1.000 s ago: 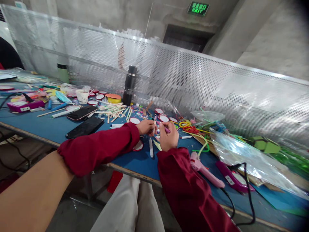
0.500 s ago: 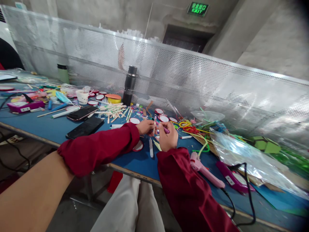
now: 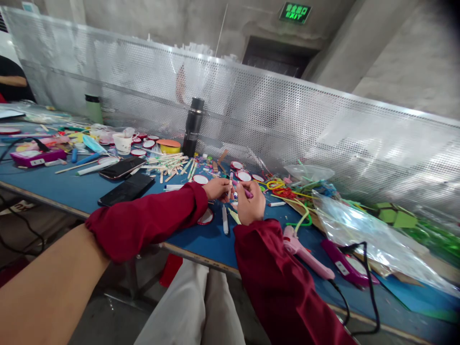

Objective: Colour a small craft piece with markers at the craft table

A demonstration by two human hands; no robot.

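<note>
My left hand [image 3: 217,189] pinches a craft stick [image 3: 230,184] upright over the blue table, its upper end looking pinkish-purple. In my right hand [image 3: 250,205] is a purple marker [image 3: 248,193], its front end pointing at the stick and partly hidden by the fingers. Below both hands lies a white marker [image 3: 225,221] on the tabletop. A round white disc with a red rim [image 3: 206,217] sits under my left sleeve's cuff. More such discs [image 3: 244,176] lie just beyond the hands.
Left of me are two phones [image 3: 126,189], a pile of craft sticks [image 3: 168,165], a paper cup [image 3: 122,143] and a black bottle [image 3: 193,127]. A pink glue gun [image 3: 307,253], a purple box with a cable [image 3: 348,264] and plastic bags [image 3: 377,239] lie right. Perforated metal panel [image 3: 251,110] stands behind.
My hands, the stick and the marker stay almost in place. At the far left, another person's arm has come into view.
</note>
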